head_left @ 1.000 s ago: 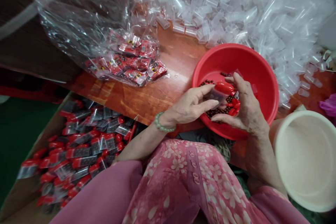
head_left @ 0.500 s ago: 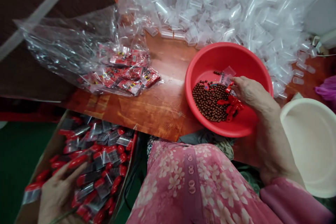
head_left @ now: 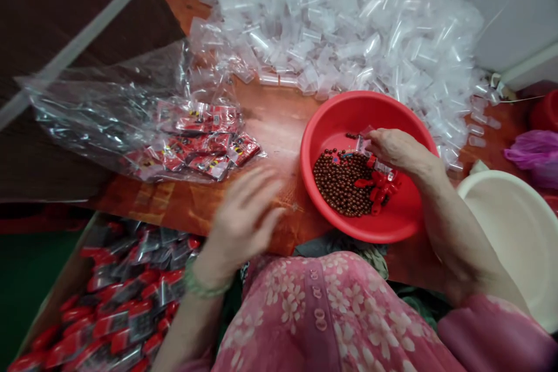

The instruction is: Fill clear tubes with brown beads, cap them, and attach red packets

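In the head view, the left hand point(head_left: 244, 218), near the middle of the frame, is blurred by motion; its fingers are extended and loosely spread, and nothing shows between them. A pale green bracelet point(head_left: 204, 283) circles that wrist. The right hand point(head_left: 394, 148), right of centre, reaches into the red basin point(head_left: 370, 107) with its fingers drawn close together. Its fingertips are near a small clear piece point(head_left: 364, 140), but I cannot tell whether they pinch it.

The basin holds a layer of brown beads point(head_left: 342, 186) on its left side, with glossy red pieces point(head_left: 381, 189) against them, just below the right hand.

As far as completion can be judged, a good number of red-and-clear containers point(head_left: 135, 314) look put together; they are piled in the cardboard box point(head_left: 61, 279) at lower left. Plenty appears left: the beads and red pieces in the basin, and a large heap of loose clear sleeves point(head_left: 331, 29) across the top of the frame. Red packets point(head_left: 203, 142) lie in and at the mouth of a clear plastic bag point(head_left: 100, 99), left of centre on the wooden table point(head_left: 279, 119).

The packets carry yellow-and-black printing, and the basin's floor has a coloured print partly covered by beads; no lettering or brand is legible on either.
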Demonstrator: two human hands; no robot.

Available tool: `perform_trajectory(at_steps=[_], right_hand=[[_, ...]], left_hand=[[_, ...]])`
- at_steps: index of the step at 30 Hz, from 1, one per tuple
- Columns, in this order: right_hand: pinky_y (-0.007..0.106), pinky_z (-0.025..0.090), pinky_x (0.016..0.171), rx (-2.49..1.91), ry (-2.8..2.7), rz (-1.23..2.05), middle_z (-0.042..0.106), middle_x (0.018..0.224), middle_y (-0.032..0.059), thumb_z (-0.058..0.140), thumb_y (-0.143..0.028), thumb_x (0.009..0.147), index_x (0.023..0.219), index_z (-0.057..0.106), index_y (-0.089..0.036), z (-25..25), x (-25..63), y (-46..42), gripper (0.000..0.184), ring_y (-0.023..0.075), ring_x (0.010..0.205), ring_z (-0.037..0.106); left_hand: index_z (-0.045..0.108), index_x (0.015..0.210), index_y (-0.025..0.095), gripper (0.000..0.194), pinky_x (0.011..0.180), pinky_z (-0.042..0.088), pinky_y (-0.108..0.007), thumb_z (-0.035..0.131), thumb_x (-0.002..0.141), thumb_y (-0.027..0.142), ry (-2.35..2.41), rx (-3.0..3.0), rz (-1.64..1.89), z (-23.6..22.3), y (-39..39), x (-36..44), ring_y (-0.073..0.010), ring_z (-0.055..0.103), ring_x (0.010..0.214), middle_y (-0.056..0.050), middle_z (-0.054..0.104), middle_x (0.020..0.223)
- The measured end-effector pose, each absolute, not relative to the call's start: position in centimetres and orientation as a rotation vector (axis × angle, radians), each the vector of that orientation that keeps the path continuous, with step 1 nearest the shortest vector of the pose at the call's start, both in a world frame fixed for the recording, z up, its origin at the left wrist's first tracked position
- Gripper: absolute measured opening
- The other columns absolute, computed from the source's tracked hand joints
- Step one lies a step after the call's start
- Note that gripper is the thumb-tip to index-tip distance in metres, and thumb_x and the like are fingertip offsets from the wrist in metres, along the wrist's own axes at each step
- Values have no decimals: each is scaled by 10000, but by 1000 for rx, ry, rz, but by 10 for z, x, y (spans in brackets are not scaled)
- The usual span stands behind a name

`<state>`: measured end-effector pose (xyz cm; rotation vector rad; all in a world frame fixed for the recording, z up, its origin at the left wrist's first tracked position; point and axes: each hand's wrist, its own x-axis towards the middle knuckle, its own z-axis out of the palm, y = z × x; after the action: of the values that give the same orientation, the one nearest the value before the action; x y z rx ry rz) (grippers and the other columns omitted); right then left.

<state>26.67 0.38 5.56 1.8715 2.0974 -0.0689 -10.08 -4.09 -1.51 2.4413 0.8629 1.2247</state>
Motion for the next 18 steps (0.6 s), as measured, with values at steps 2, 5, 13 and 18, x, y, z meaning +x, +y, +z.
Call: perform_trajectory(at_steps=[2,5,13,18], right_hand=[[350,470,806,1918,2005,-86,729,1196,202,520,-307,1018,1295,646,-116,53,272,16,360,309,1051,711],[355,488,811,1958,1928,-161,710,1234,242,647,-467,963,1394,558,-74,40,286,25,590,332,1069,706],[380,509,915,1926,2067,-251,671,1214,222,706,-440,921,1299,596,-84,9,292,35,530,324,1082,668],[419,517,951,1934,2165,-375,631,1243,212,768,-386,859,1281,572,-101,-1,276,43,546,334,1095,643]], left_hand=[[533,1486,211,602,1225,410,-631,701,911,267,669,2697,879,-7,-27,-50,-376,407,1528,-121,508,1595],[628,1348,119,475,1256,296,-711,688,880,175,522,2827,616,-3,-19,-12,-405,429,1506,-192,601,1482],[684,879,160,57,1304,221,-680,631,898,169,596,2890,703,-17,-29,-37,-290,676,1166,-69,728,940],[688,931,149,67,1339,149,-633,635,893,162,675,2847,706,-16,-45,-50,-284,649,1240,-75,746,1033]])
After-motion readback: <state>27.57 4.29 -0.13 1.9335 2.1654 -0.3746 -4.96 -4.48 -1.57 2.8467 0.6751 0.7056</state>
